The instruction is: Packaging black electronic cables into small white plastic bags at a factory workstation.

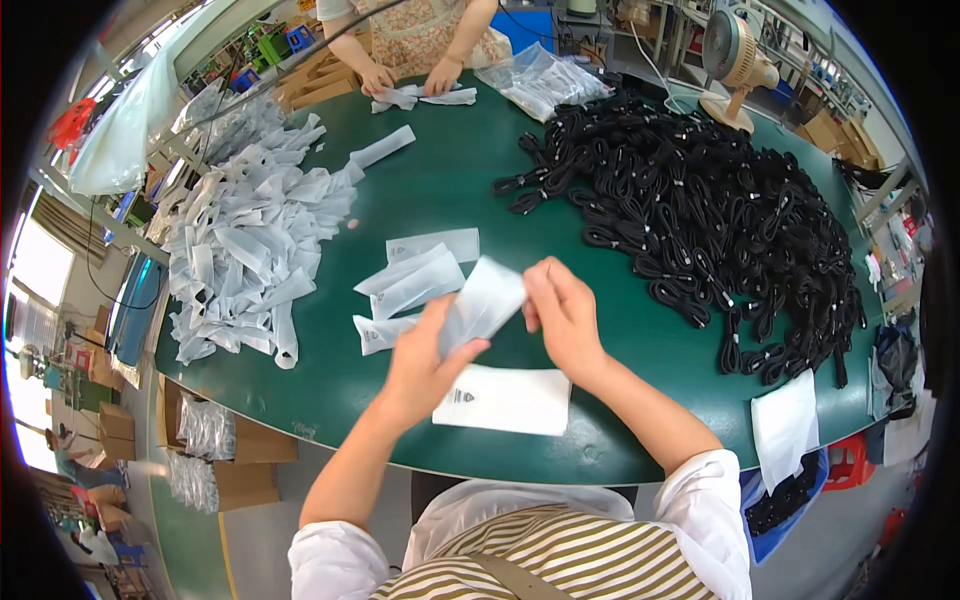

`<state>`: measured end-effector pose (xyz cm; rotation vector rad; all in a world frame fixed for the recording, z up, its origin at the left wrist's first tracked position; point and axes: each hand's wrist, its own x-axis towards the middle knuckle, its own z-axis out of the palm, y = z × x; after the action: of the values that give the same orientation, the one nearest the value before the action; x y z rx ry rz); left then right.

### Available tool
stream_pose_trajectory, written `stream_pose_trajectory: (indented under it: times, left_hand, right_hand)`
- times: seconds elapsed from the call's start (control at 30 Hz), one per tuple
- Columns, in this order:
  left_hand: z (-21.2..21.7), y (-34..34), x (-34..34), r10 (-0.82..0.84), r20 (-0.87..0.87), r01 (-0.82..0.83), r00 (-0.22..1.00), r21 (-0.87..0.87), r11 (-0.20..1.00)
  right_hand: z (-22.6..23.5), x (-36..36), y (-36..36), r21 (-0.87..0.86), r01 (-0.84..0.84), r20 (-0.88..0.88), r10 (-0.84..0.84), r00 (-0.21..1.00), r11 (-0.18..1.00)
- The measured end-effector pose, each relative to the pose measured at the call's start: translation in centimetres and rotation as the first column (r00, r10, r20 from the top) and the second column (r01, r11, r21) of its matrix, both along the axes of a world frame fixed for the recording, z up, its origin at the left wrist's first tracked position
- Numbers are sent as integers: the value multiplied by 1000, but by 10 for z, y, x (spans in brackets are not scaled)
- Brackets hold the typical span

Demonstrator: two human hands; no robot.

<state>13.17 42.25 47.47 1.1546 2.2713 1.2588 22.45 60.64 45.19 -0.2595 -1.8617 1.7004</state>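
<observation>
- Striped apron (610,560) sits below the green surface (450,170).
- Left hand (425,355) wraps round a frosted bag (487,300) above the surface.
- Right hand (565,315) curls at the bag's corner; cannot tell whether it grips.

A curved green table (450,180) carries a flat white oblong (510,402). Beyond the oblong to the left lie a few loose translucent sleeves (415,281); farther left of it, a large heap of similar sleeves (250,235). Beyond it to the right spread coiled black cables (690,220). Far beyond it lies a clear plastic bag (545,82); well right of it, a white sheet (783,422) overhangs the edge.
</observation>
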Motion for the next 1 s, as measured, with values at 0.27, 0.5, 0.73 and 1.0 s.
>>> stream_pose_trajectory:
  times: [0.27,0.5,0.73,1.0]
  left_hand:
    - [-65,-45,-94,-229,-802,-136,551,-357,924]
    - [-86,-29,-124,-200,-649,-42,734,-337,941]
    - [-89,5,-152,-213,-671,-58,711,-358,932]
    - [-60,-2,-85,-151,-726,10,671,-195,981]
  right_hand:
    - [-36,-107,136,900,345,-184,-486,855,266]
    - [-37,-175,191,996,10,47,-602,797,91]
    - [-55,-175,194,903,-324,430,-583,689,283]
    - [-61,-69,153,952,-222,298,-473,830,209]
